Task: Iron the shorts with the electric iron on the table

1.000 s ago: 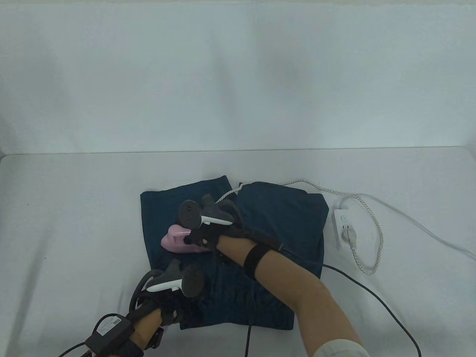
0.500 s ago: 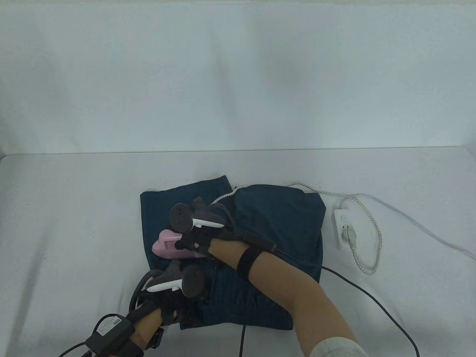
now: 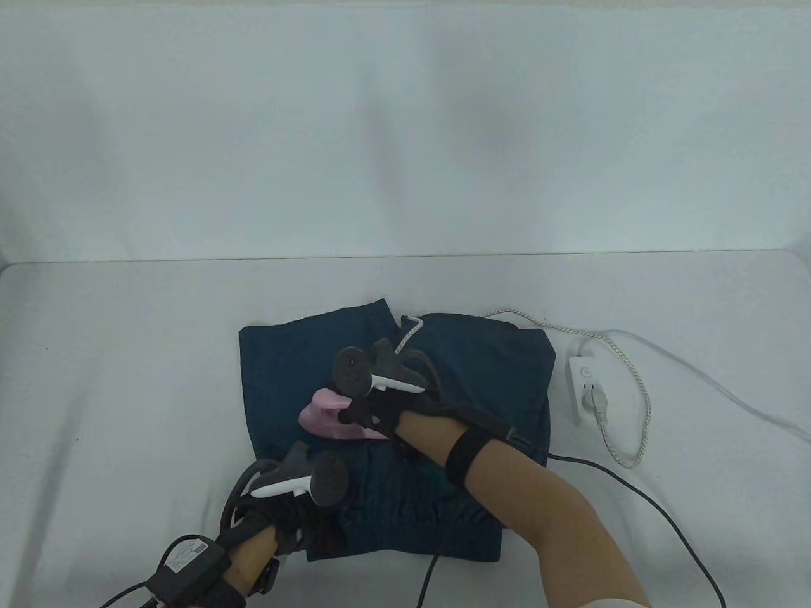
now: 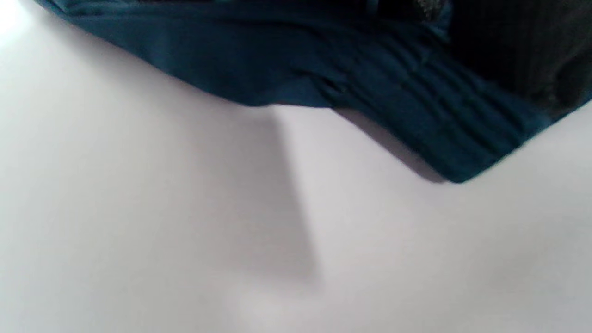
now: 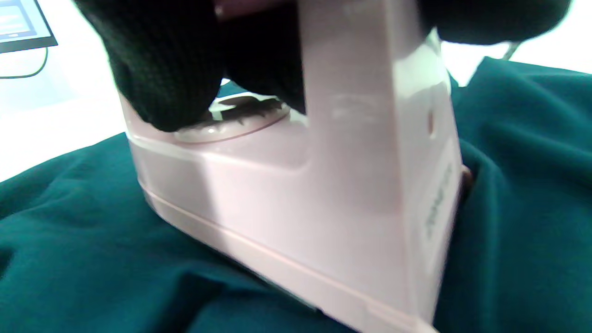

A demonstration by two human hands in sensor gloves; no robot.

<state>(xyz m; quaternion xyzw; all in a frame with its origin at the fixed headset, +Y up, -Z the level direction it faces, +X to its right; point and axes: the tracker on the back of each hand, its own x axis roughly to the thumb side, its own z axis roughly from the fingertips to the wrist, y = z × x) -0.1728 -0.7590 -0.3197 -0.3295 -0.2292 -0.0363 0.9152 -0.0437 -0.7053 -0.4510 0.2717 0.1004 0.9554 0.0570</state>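
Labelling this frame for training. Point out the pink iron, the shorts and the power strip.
pink iron (image 5: pixel 296 203): right wrist view, side of its body.
shorts (image 3: pixel 285 361): table view, left leg panel.
power strip (image 3: pixel 580 386): table view, its white housing.

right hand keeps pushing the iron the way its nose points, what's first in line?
The right hand grips the pink iron, nose toward the table view's left. Ahead lies only flat shorts fabric, then their left edge and bare table. The way looks free, though depth is unclear.

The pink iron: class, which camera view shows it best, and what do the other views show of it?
The right wrist view: the iron fills it, resting on the shorts. In the table view the right hand hides most of it. The left wrist view shows none.
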